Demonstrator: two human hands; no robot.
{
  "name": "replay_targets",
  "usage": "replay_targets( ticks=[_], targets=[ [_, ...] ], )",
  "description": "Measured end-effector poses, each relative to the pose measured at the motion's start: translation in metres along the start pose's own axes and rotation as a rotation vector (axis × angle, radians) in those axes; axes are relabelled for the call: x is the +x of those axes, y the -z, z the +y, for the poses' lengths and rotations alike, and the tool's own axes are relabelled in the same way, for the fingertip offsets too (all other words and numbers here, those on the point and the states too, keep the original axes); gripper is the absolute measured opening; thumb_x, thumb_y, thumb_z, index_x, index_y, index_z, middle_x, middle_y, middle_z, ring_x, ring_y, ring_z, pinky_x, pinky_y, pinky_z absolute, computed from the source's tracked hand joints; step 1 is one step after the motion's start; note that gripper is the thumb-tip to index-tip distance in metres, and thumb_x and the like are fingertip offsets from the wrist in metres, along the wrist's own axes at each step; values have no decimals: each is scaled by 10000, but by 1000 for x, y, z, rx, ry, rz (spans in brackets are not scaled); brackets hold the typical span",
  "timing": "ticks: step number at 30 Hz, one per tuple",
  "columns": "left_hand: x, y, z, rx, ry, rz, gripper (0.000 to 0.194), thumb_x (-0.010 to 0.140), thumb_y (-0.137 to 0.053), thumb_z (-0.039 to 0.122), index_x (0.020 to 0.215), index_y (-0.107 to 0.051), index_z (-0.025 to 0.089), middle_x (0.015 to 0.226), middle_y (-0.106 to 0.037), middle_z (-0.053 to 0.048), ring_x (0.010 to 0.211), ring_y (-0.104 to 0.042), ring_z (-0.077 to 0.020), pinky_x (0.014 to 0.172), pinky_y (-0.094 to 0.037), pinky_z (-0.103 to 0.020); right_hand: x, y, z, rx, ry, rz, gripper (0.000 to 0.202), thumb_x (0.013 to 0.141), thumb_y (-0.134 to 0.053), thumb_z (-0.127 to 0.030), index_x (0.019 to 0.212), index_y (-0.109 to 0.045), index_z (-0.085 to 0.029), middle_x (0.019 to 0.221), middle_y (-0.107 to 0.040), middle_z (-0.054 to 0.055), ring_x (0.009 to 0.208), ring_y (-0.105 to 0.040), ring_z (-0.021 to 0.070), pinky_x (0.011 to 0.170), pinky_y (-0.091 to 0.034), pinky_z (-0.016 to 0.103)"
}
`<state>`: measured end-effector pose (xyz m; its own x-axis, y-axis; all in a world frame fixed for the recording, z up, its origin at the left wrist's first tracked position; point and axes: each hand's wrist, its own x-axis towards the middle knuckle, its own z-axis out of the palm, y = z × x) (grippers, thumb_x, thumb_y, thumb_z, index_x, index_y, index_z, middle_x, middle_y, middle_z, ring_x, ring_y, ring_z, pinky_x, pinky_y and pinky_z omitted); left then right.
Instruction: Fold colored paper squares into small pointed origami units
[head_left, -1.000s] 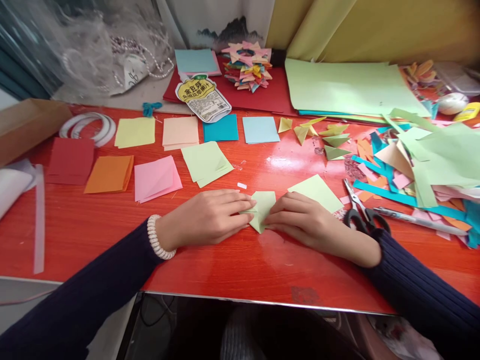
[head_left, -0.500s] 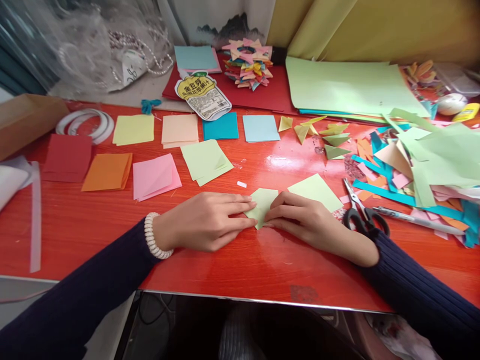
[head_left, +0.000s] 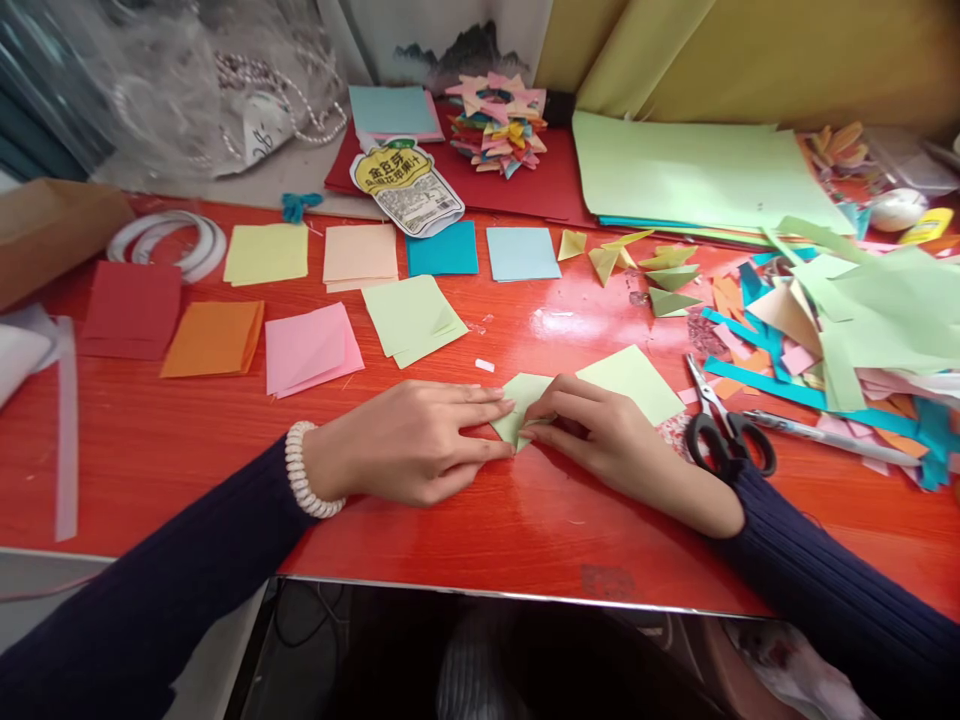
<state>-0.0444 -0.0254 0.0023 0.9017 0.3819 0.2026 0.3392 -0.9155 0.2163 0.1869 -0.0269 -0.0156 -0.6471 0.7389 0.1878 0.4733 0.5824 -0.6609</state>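
Note:
A small light green paper [head_left: 523, 390], partly folded, lies on the red table between my two hands. My left hand [head_left: 412, 440] reaches in from the left with its fingers stretched out, and its fingertips rest on the paper's left edge. My right hand [head_left: 600, 430] has bent fingers that pinch the paper's right side near its lower corner; the fold beneath them is partly hidden. Just behind my right hand is a flat light green square [head_left: 634, 382]. Beside my right wrist lie scissors [head_left: 716, 415] with black handles.
Stacks of coloured squares, such as the pink stack [head_left: 311, 348] and orange stack [head_left: 214, 340], stand to the left and behind. Folded triangles [head_left: 671, 278] line the back. Paper scraps [head_left: 877, 330] and a pen [head_left: 832, 437] lie at right. A layered paper star model [head_left: 499, 125] stands behind.
My right fingers have shifted slightly left over the paper, turning its right part inward. My left hand remains almost in place at the paper's left edge.

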Motion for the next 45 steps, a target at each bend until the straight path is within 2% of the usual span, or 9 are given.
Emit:
replay_targets(
  ticks=[10, 18, 23, 25, 27, 31, 38, 41, 45],
  targets=[
    [1, -1, 2, -26, 23, 31, 350, 818, -428, 125, 1132, -583, 121, 1206, -595, -112, 1172, -526, -219, 989, -462, -358, 0, -3, 0, -92, -78, -17, 71, 866, -522, -220, 812, -515, -175, 788, -536, 29, 657, -500, 123, 595, -422, 248],
    [1, -3, 3, 93, -30, 42, 309, 852, -454, 166, 1118, -610, 184, 1194, -602, -114, 1148, -544, -242, 955, -487, -381, -4, -9, 1, -173, -107, 74, 163, 843, -547, -218, 948, -427, -181, 896, -508, 45, 629, -471, 112, 534, -405, 242],
    [1, -3, 4, 108, -29, 33, 295, 851, -463, 157, 1098, -622, 178, 1204, -593, -125, 1139, -551, -251, 939, -497, -389, -2, -4, 6, -264, -79, 68, 43, 878, -474, -198, 892, -438, -179, 839, -479, 41, 627, -460, 131, 556, -425, 276],
    [1, -3, 4, 96, -29, 26, 293, 847, -468, 157, 1094, -625, 182, 1220, -583, -121, 1155, -537, -252, 950, -489, -396, -1, 1, 10, -328, -48, 86, 69, 884, -471, -211, 931, -477, -160, 882, -497, 74, 712, -497, 164, 630, -459, 314],
    [0, -3, 1, 71, -35, 17, 298, 843, -472, 159, 1099, -623, 193, 1239, -571, -111, 1189, -507, -250, 980, -463, -421, 1, 7, 14, -401, 49, 87, 171, 881, -488, -221, 1035, -519, -155, 1043, -520, 126, 936, -508, 229, 780, -464, 377],
    [-1, -1, -5, -6, -58, 35, 277, 809, -489, 136, 1026, -654, 187, 1250, -563, -101, 1226, -467, -237, 1039, -400, -442, 2, 15, 17, -474, 294, -8, 262, 884, -482, -181, 1135, -551, -203, 1278, -506, 92, 1207, -392, 266, 982, -354, 468],
    [1, 4, -13, 20, -40, 100, 176, 751, -505, 93, 811, -660, 152, 1263, -553, -87, 1207, -465, -258, 1034, -393, -462, -1, 20, 7, -405, 343, -100, 239, 870, -519, -300, 1032, -615, -152, 1015, -635, 106, 1013, -551, 222, 914, -414, 439],
    [0, 3, -14, 48, -50, 86, 191, 758, -494, 95, 863, -644, 148, 1203, -594, -82, 1180, -485, -252, 1010, -417, -442, -2, 19, 5, -373, 362, -109, 227, 861, -534, -298, 986, -633, -136, 940, -635, 105, 950, -555, 224, 832, -450, 414],
    [0, 1, -14, 105, -13, 76, 185, 797, -519, 162, 952, -612, 121, 1296, -512, -119, 1165, -488, -263, 1013, -407, -445, -4, 15, 7, -282, 381, -151, 185, 873, -507, -240, 980, -631, -155, 977, -633, 92, 956, -556, 204, 804, -470, 385]
  ],
)
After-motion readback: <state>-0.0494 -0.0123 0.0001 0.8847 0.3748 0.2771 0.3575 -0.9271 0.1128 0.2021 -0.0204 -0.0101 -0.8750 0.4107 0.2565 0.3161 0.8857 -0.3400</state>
